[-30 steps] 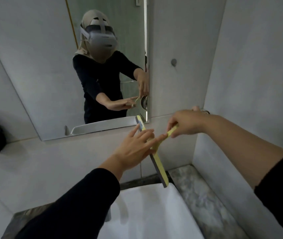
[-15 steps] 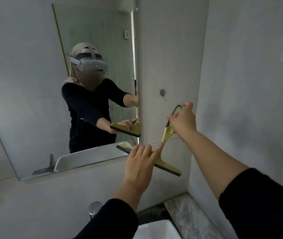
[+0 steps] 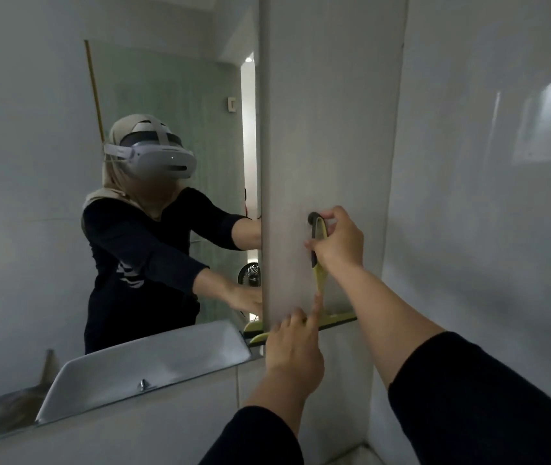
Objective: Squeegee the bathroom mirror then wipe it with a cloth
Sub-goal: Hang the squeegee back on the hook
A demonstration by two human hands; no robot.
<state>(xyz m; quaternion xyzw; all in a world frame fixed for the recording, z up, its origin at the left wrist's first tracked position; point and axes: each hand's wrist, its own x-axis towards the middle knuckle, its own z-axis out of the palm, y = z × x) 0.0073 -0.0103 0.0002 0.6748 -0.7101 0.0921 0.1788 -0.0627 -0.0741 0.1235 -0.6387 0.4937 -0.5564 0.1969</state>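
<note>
The yellow-green squeegee (image 3: 320, 280) hangs upright against the white wall strip just right of the mirror (image 3: 49, 135), handle up and blade level at the bottom. My right hand (image 3: 337, 243) is closed around the handle, whose dark top loop sits at a dark wall knob (image 3: 311, 217). My left hand (image 3: 295, 344) is below, fingers spread, with the fingertips touching the blade and the index finger lying up along the neck. The blade's left end reaches the mirror's lower right corner. No cloth is in view.
A glossy white side wall (image 3: 485, 213) stands close on the right, forming a corner. The mirror shows the reflection of a white basin (image 3: 150, 360) and of a person wearing a headset. White tiles run below the mirror.
The view has tilted up. My right hand has lifted the squeegee and turned it upright, bringing the handle's top to the wall knob. My left hand has followed upward, staying at the blade.
</note>
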